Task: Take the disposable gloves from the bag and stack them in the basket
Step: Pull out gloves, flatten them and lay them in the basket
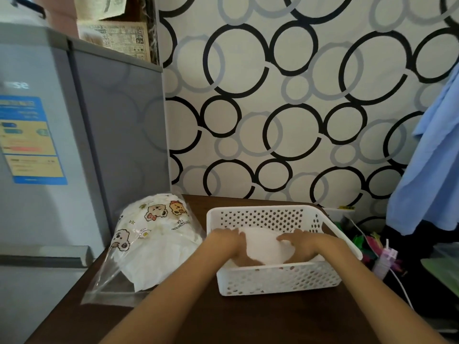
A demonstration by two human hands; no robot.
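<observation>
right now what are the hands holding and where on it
Both hands, left and right, hold a white stack of gloves inside the basket, one at each side edge; exact finger grip unclear.

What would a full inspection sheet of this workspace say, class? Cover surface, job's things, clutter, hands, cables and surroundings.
Surface: dark brown wooden table.
Job's things: white perforated basket holding a pile of translucent gloves; clear cartoon-printed bag, full of gloves, lying left of the basket.
Clutter: colourful items and a small bottle right of the basket.
Hands: left hand and right hand both inside the basket, on the glove pile.
Cables: white cable at the table's right edge.
Surroundings: grey fridge on the left, circle-patterned wall, blue cloth hanging on the right.
</observation>
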